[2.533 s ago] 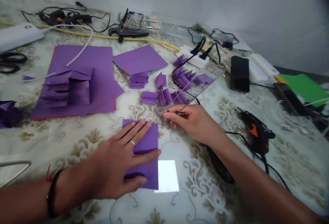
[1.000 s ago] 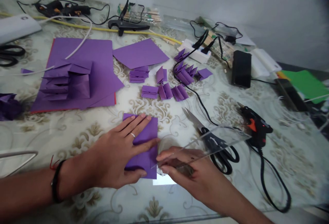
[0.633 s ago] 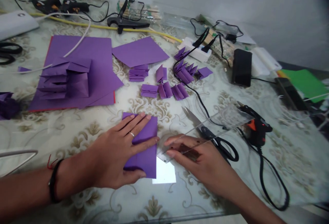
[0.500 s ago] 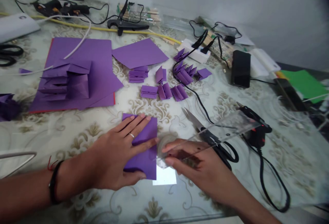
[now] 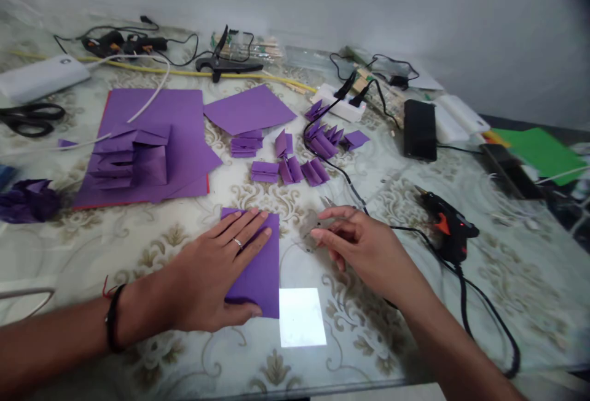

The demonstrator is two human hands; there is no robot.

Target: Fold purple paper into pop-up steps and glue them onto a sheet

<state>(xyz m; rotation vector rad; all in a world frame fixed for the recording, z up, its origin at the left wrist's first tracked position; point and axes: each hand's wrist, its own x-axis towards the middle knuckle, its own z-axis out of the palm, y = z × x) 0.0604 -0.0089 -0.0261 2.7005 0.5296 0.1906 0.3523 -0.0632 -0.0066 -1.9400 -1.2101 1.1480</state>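
My left hand (image 5: pixel 221 272) lies flat with fingers spread on a folded purple paper (image 5: pixel 255 284), pressing it to the table. To the right of that paper, my right hand (image 5: pixel 357 238) hovers over the scissors (image 5: pixel 329 202), covering most of them; a blade tip shows. Its thumb and index fingertip are apart, and the other fingers are curled. Close to these fingertips is a blurred, clear greyish piece (image 5: pixel 306 230), whose kind I cannot make out; nothing is plainly gripped.
Small folded purple pieces (image 5: pixel 265 172) lie beyond my hands. Purple sheets (image 5: pixel 188 106) bear a larger folded piece (image 5: pixel 152 158) at left. A glue gun (image 5: pixel 449 223) with its cord is at right. A power strip (image 5: pixel 341 106), clamp (image 5: pixel 225 63) and cables lie at the back.
My right hand has moved up and right, away from the purple paper's edge. The long clear strip it held no longer shows plainly. My left hand stays on the paper.
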